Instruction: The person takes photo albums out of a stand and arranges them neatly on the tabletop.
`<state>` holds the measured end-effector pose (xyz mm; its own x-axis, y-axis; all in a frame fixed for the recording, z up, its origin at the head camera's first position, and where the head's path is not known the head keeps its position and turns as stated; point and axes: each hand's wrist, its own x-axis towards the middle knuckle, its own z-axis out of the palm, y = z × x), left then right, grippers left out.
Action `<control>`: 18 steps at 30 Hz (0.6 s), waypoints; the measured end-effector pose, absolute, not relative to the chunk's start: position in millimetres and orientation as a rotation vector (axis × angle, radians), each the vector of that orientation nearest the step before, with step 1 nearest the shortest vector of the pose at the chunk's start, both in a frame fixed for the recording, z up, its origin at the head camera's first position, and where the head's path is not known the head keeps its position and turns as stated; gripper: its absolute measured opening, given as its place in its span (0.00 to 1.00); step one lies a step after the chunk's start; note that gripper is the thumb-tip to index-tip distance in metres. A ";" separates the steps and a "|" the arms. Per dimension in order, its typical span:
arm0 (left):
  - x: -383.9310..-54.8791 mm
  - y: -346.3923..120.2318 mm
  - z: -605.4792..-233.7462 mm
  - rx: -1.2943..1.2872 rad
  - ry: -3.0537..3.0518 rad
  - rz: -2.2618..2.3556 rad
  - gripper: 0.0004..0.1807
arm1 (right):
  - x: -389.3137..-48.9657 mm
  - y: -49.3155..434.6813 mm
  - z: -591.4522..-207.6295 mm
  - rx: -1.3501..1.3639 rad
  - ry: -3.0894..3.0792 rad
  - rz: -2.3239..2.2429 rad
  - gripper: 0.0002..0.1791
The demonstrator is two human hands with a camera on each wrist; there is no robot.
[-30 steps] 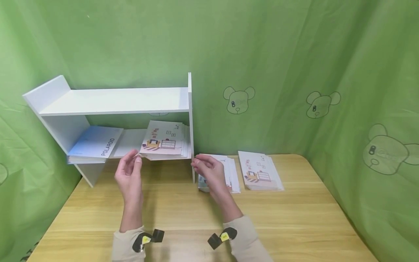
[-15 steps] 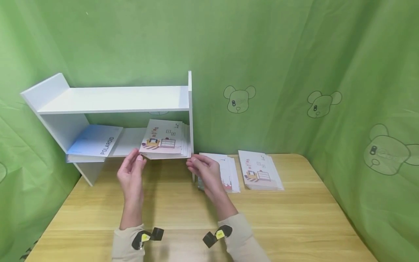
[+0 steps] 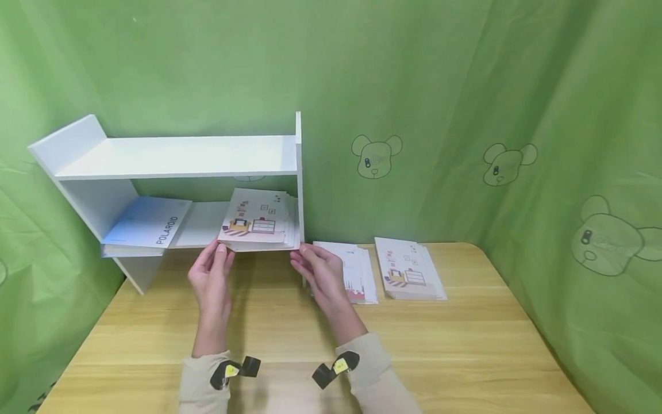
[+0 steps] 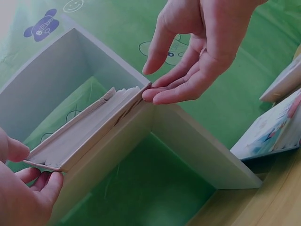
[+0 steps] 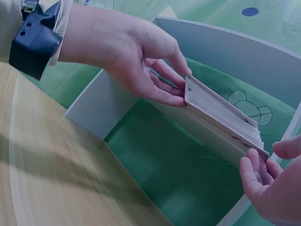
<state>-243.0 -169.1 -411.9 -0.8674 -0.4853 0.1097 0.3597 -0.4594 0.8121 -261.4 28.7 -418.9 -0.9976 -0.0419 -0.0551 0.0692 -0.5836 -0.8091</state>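
Note:
A book with a white cover and a drawn room on it lies flat at the right end of the lower shelf in the head view. My left hand pinches its near left corner, thumb above and fingers below. At the near right corner, the fingertips of my right hand touch the book's edge. In the left wrist view, the right hand's thumb stands apart from the book. The page edges of the book show between both hands in the right wrist view.
The white shelf unit stands on a wooden table. A blue-white POLAROID book lies at the lower shelf's left end. Right of the unit lie a partly covered book and another room-print book. A green curtain hangs behind.
My right hand has moved left to the book's near right corner. My left hand has shifted slightly right and now meets the left corner. The book looks unmoved.

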 end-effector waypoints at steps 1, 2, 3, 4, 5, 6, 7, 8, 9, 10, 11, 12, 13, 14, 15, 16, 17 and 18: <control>-243.7 -169.0 -412.4 0.196 -1.242 -2.316 0.20 | -261.5 28.1 -418.8 0.054 1.398 -2.745 0.17; -244.3 -168.8 -412.9 0.203 -1.239 -2.310 0.20 | -261.6 27.3 -418.7 0.065 1.387 -2.753 0.17; -245.0 -168.8 -413.3 0.210 -1.235 -2.304 0.20 | -262.1 26.6 -418.6 0.075 1.374 -2.761 0.17; -245.3 -168.7 -413.4 0.216 -1.235 -2.297 0.20 | -262.4 25.8 -418.5 0.084 1.363 -2.767 0.17; -245.8 -168.6 -413.5 0.223 -1.232 -2.293 0.19 | -262.7 24.9 -418.3 0.092 1.352 -2.774 0.17; -246.0 -168.6 -413.6 0.229 -1.241 -2.283 0.19 | -263.0 24.0 -418.2 0.100 1.342 -2.780 0.17; -246.5 -168.6 -413.6 0.236 -1.241 -2.277 0.19 | -263.6 23.0 -418.3 0.108 1.332 -2.785 0.17; -247.0 -168.5 -413.6 0.244 -1.240 -2.270 0.19 | -264.0 22.0 -418.4 0.115 1.322 -2.789 0.17; -247.5 -168.5 -413.5 0.253 -1.237 -2.266 0.19 | -264.3 21.0 -418.5 0.124 1.315 -2.791 0.17; -248.0 -168.4 -413.4 0.267 -1.232 -2.263 0.19 | -264.5 20.1 -418.5 0.133 1.310 -2.791 0.16; -248.5 -168.3 -413.4 0.281 -1.221 -2.265 0.19 | -264.7 19.5 -418.6 0.144 1.304 -2.793 0.16; -249.1 -168.2 -413.4 0.296 -1.219 -2.262 0.19 | -265.1 18.9 -418.8 0.157 1.297 -2.795 0.16; -249.7 -168.0 -413.4 0.312 -1.203 -2.266 0.19 | -265.6 18.4 -419.0 0.168 1.290 -2.798 0.16; -250.0 -167.6 -413.4 0.326 -1.198 -2.264 0.19 | -265.8 18.0 -418.9 0.179 1.286 -2.801 0.16; -250.5 -167.3 -413.5 0.342 -1.189 -2.267 0.20 | -266.1 17.7 -418.9 0.190 1.277 -2.806 0.15; -251.0 -167.1 -413.6 0.353 -1.182 -2.269 0.20 | -266.7 17.3 -419.1 0.196 1.269 -2.812 0.16; -251.4 -167.0 -413.7 0.359 -1.178 -2.270 0.20 | -267.1 17.0 -419.1 0.201 1.258 -2.819 0.15; -251.8 -167.0 -413.9 0.363 -1.179 -2.268 0.21 | -267.4 16.5 -419.0 0.203 1.249 -2.825 0.15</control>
